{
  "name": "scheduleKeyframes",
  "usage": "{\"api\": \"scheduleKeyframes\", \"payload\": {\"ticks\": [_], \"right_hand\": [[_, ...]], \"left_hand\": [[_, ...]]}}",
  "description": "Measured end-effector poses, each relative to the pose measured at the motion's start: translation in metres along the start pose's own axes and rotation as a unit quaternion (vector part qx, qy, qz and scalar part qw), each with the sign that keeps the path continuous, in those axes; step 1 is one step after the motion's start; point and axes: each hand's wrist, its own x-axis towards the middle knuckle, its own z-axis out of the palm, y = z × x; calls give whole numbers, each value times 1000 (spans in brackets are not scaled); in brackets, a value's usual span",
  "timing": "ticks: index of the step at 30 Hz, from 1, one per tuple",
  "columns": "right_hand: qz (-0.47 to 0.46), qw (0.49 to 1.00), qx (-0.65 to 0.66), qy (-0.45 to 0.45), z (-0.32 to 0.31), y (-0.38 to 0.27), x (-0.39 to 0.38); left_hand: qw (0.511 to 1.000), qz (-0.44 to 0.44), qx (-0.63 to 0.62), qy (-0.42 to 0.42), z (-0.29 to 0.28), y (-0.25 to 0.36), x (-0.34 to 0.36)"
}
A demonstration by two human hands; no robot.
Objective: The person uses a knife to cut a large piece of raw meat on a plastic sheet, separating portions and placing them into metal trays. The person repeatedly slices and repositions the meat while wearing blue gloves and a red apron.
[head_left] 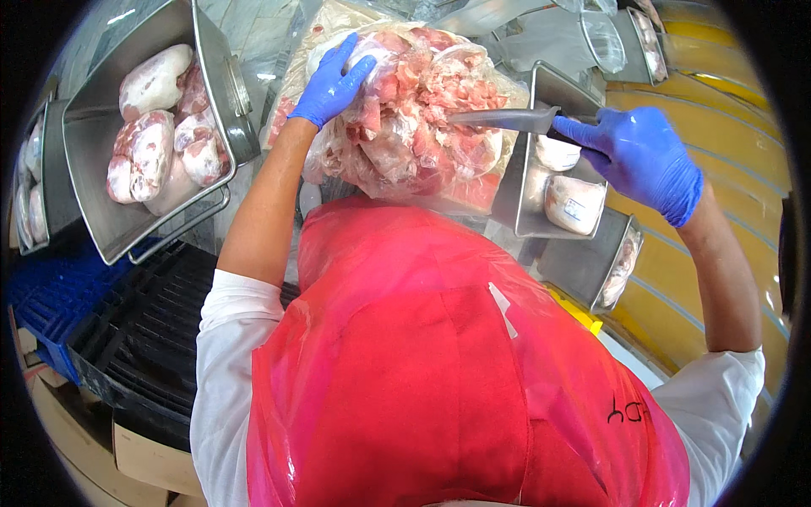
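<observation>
Both hands (329,91) wear blue disposable gloves (642,156); white sleeves (230,355) are elbow-length; a translucent plastic apron (346,226) overlies a red garment (405,397) bearing black lettering (629,412)

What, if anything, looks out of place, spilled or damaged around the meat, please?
Nothing clearly stands out as spilled or damaged. Crumpled clear plastic lies around the meat pile, where the left hand rests; the right hand grips the knife, and the large cuts at left lie inside their steel bin.

Worn on the head, the left of two fisheye cameras stares steeply down, close over the red, plastic-sheathed cloth apron (397,363), taking in the blue-gloved left hand (331,83) and blue-gloved right hand (635,154) farther out.
</observation>
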Motion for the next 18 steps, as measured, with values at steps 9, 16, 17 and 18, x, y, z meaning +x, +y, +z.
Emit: {"api": "scheduleKeyframes", "payload": {"ticks": [9, 16, 17, 18], "right_hand": [[217, 935, 278, 22, 137, -110, -79], [329, 815, 435, 196, 240, -222, -67], [326, 799, 461, 208, 239, -226, -67], [323, 781, 487, 220, 235, -226, -65]], "left_hand": [[996, -76, 42, 7, 3, 19, 7], [982, -183, 4, -50, -16, 54, 6], [969, -238, -12, -68, -20, 71, 4], [968, -241, -14, -74, -21, 72, 4]]}}
